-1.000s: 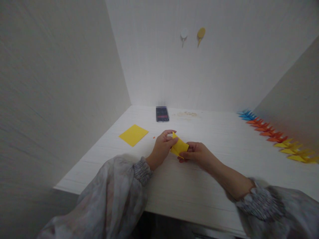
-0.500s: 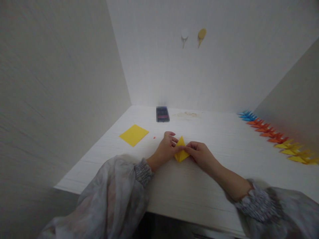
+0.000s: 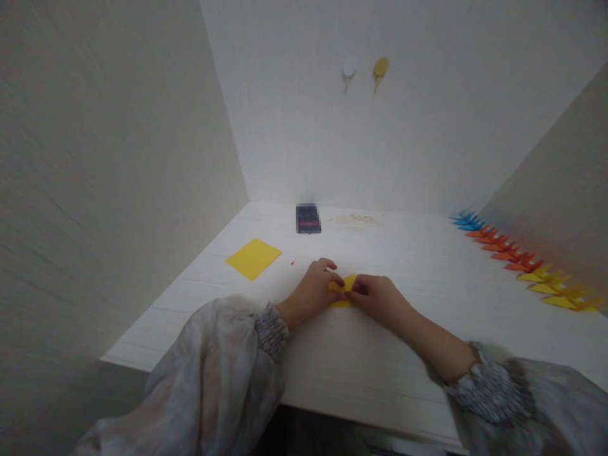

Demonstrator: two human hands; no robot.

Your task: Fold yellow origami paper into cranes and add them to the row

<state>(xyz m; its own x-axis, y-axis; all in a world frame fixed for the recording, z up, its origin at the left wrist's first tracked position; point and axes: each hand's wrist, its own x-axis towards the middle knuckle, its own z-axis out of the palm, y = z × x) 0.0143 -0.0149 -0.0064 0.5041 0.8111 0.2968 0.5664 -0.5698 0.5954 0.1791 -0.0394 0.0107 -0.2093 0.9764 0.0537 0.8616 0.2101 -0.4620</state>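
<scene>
A small folded piece of yellow origami paper (image 3: 350, 281) is between my hands, low over the white table. My left hand (image 3: 317, 286) grips its left side, with the thumb pressed on it near the bottom. From the right, my right hand (image 3: 375, 293) pinches it between thumb and fingers. The fingertips of both hands almost meet across the paper and cover much of it, so its exact folds cannot be made out.
On the table (image 3: 403, 354), a flat yellow square of paper (image 3: 253, 258) lies left, beside an orange scrap (image 3: 292, 263). A dark, blurred-out object (image 3: 308, 218) sits at the back. Folded paper cranes (image 3: 517, 256) in blue, orange and yellow line the right side. Two hooks (image 3: 380, 67) are on the wall.
The folded yellow paper has turned in my fingers; its upright point no longer shows. My right hand has shifted its pinch toward the middle, and both hands are closer together.
</scene>
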